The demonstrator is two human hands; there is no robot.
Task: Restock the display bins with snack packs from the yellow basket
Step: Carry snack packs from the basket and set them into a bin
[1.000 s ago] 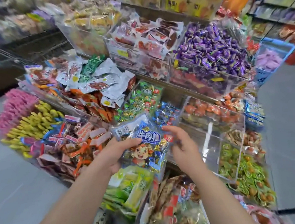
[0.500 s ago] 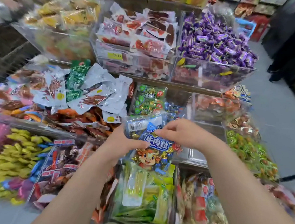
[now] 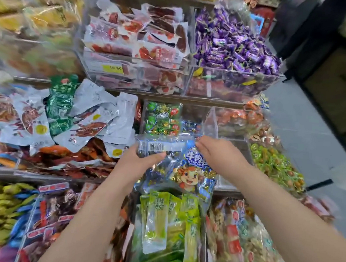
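A large clear blue snack bag (image 3: 191, 174) with a cartoon figure and a barcode strip along its top hangs over the middle shelf. My left hand (image 3: 142, 159) grips its top left part below the barcode. My right hand (image 3: 218, 153) pinches the top right corner. Just behind the bag stands a clear display bin (image 3: 211, 121) holding small green and blue candy packs (image 3: 162, 119). The yellow basket is out of view.
Clear bins fill three tiers: purple candies (image 3: 234, 44) and red meat packs (image 3: 142, 36) up top, silver pouches (image 3: 81, 118) at the left, green stick packs (image 3: 170, 226) below the bag, green candies (image 3: 275, 165) at the right. Grey floor (image 3: 306, 130) lies to the right.
The view has swung down and closer to the shelves. Both hands have carried the blue bag up toward the middle bin, and my right hand has shifted to its top right corner.
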